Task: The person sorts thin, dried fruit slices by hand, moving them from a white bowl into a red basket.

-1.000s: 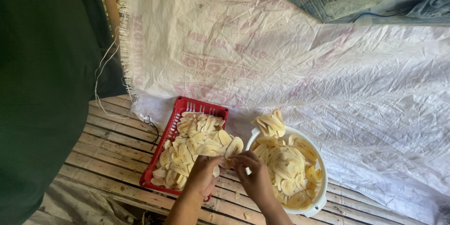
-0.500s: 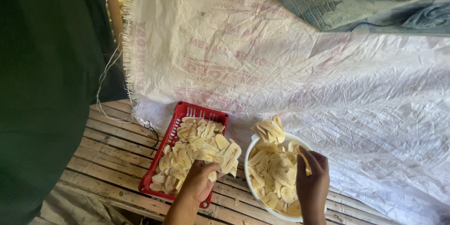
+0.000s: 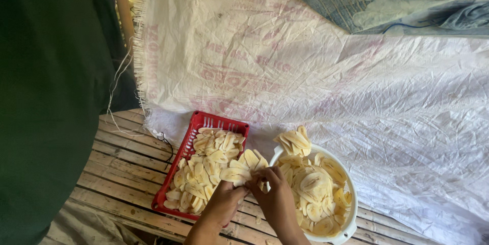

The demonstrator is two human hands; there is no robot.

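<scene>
While my left hand [image 3: 224,200] and right hand [image 3: 273,194] are meeting, fingers of both are pinching a fan of pale yellow slices [image 3: 243,167], red basket [image 3: 199,120] lying left of my fingers, white bowl [image 3: 351,213] sitting right, bamboo slats [image 3: 119,166] running beneath.

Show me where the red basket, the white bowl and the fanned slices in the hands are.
red basket [image 3: 220,122]: head view, on its far rim.
white bowl [image 3: 351,213]: head view, on its right rim.
fanned slices [image 3: 243,166]: head view, on the middle of the bunch above the fingers.
</scene>
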